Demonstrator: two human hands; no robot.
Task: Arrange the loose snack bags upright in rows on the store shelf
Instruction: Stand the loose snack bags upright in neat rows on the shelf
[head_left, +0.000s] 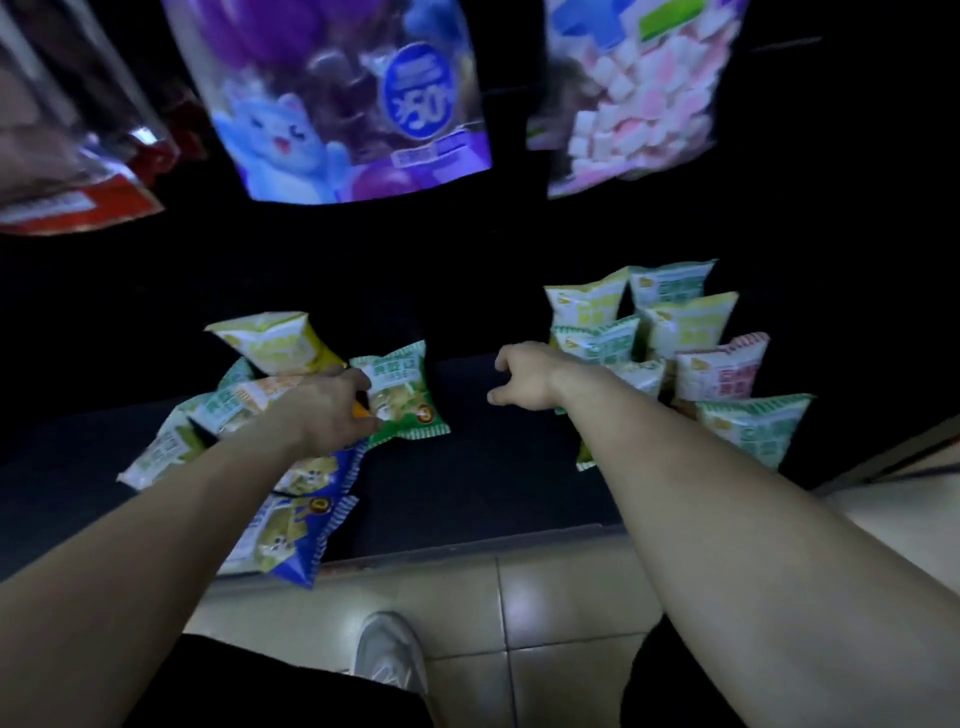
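Dark shelf (498, 467) — left hand (332, 410) pinches a green snack bag (402, 395) off the loose pile, bound for the upright rows (675, 338); right hand (524, 376) hovers empty, loosely curled.

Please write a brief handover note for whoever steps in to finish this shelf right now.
Left hand: grip closed on a green snack bag at the edge of the loose pile.
Right hand: empty, fingers curled, hovering mid-shelf.
Done: upright rows of bags stand on the right of the dark shelf.
Left: the loose pile on the left, including blue bags near the front edge, remains to be stood up.
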